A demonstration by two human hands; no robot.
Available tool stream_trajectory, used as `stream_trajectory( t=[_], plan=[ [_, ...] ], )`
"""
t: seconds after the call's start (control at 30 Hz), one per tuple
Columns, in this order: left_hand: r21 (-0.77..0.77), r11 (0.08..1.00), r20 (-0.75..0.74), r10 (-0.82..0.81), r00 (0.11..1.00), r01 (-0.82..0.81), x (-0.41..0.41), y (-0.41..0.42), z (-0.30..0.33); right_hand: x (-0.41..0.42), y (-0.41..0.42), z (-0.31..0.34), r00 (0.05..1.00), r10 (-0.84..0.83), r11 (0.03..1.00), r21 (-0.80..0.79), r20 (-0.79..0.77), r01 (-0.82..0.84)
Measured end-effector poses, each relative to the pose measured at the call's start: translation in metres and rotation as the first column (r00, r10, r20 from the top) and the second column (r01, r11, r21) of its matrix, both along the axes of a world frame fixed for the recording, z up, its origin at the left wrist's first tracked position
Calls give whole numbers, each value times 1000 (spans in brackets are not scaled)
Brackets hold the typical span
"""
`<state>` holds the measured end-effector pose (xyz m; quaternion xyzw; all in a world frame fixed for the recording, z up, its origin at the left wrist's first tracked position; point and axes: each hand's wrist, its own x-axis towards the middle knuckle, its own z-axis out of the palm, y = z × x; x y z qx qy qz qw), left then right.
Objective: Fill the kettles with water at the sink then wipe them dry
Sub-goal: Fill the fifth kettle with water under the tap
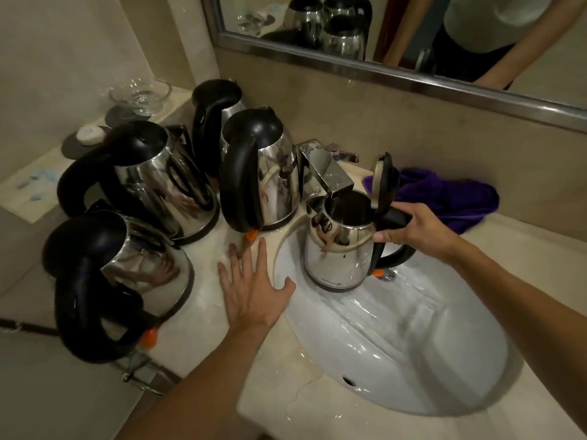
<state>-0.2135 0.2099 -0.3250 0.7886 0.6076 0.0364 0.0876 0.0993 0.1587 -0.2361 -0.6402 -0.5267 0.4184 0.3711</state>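
My right hand [419, 231] grasps the black handle of the open kettle [341, 246], fingers curled over the handle top, thumb beneath. The kettle stands upright in the white sink basin [413, 344], its mouth directly under the chrome faucet [330, 173], lid hinged up at its 1 o'clock. My left hand [251, 284] lies flat and released on the wet countertop [203, 315] at the basin's 9 o'clock, holding nothing.

Handling, as I judge it: the polished steel body is rigid but slick, and the water beaded on the counter and basin suggests wet surfaces all round. The handle is the only sound purchase; it will pull hard on the wrist as the kettle fills, so a second hand under the base may be wanted when lifting out.

Four closed kettles stand grouped from 9 to 11 o'clock of the basin. A purple cloth [451, 195] lies at 2 o'clock on the counter, just beyond the raised lid.

Not determinable: whether water is running from the spout, and the level inside the kettle, whose interior reads as plain dark. The rearmost kettle is largely masked by those in front. The mirror [397, 68] is cut off at the frame's top.
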Motion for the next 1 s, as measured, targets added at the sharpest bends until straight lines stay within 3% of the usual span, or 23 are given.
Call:
stream_trajectory(
  t=[0.47, 1.0],
  plan=[
    [34, 999, -47, 25, 999, -24, 4, 0, 0, -8, -7, -17, 998, -56, 987, 150, -5, 57],
    [71, 997, -54, 34, 998, -30, 5, 1, -2, -19, -13, -14, 993, -74, 974, 206, -91, 92]
  ],
)
